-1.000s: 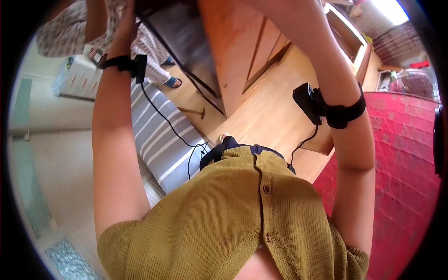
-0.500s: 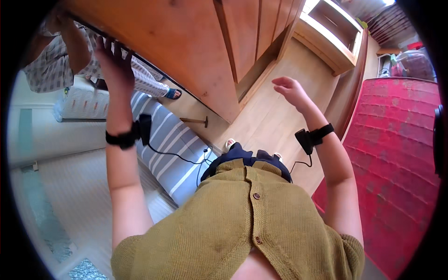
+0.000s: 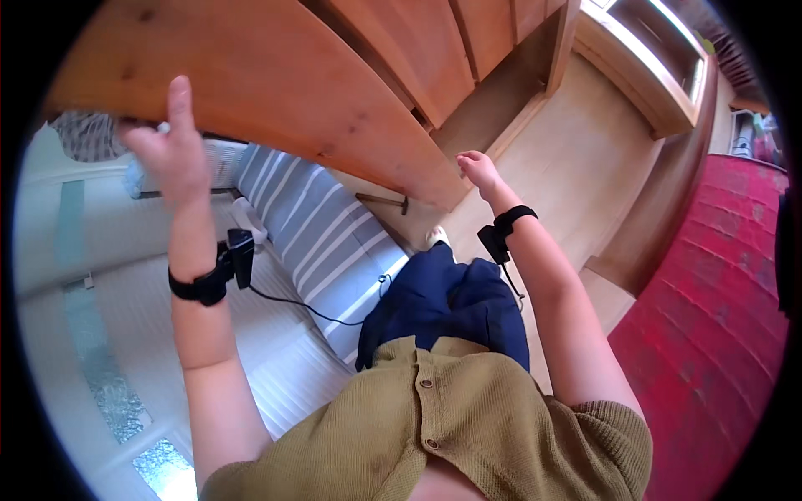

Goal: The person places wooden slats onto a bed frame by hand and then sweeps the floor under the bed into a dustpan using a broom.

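Left hand (image 3: 180, 163): one finger extended upward in front of the panel face, remaining fingers partly folded; blurred, so whether they grasp the edge cannot be told. Right hand (image 3: 479, 171): fingers loosely curled, just beside the panel's near end; contact or hold cannot be told. Wooden furniture panel (image 3: 267, 75): large, orange-brown, knotted, tilted across the upper view, its long edge running from the left hand toward the right hand, with a recessed, slatted section behind. Black wrist straps, two, each with a small device: left (image 3: 200, 288), right (image 3: 514, 219); a thin black cable (image 3: 309, 310) trails from the left. Hammer (image 3: 380, 199), wooden-handled, on the floor below the panel. Striped bedding (image 3: 317, 230), grey-blue and white, beside the navy trousers (image 3: 455, 301). White ribbed bedding (image 3: 125, 351), far left. Open wooden frame (image 3: 622, 63), upper right. Red quilted mat (image 3: 710, 309), right.
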Motion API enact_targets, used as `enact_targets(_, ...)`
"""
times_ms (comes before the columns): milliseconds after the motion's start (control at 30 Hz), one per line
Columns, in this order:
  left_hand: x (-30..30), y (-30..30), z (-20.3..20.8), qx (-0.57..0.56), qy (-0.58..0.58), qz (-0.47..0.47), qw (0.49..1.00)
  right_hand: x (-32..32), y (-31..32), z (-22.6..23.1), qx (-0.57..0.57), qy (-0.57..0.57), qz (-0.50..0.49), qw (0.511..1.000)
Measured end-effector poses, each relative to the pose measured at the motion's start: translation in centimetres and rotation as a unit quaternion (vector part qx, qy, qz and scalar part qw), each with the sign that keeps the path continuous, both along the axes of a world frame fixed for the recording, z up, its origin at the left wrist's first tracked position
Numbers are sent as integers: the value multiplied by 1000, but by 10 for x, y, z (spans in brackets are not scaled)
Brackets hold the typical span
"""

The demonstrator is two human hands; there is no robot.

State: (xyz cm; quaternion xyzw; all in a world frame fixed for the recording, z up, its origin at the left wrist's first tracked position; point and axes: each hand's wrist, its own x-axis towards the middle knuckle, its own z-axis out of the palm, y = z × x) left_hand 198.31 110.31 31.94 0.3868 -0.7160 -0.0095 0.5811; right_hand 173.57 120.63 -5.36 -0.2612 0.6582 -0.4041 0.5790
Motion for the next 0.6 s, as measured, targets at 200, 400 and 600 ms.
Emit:
enact_targets(200,7,-25,30,83,52,-98,990,32,-72,-54,-151,42,-78,985)
enact_targets(400,26,-30,43,132,72,-107,983,59,-99,-76,-155,5,-96,983)
enact_targets(600,34,-37,43,125,92,-114,981,73,-105,-72,-99,31,-162,981)
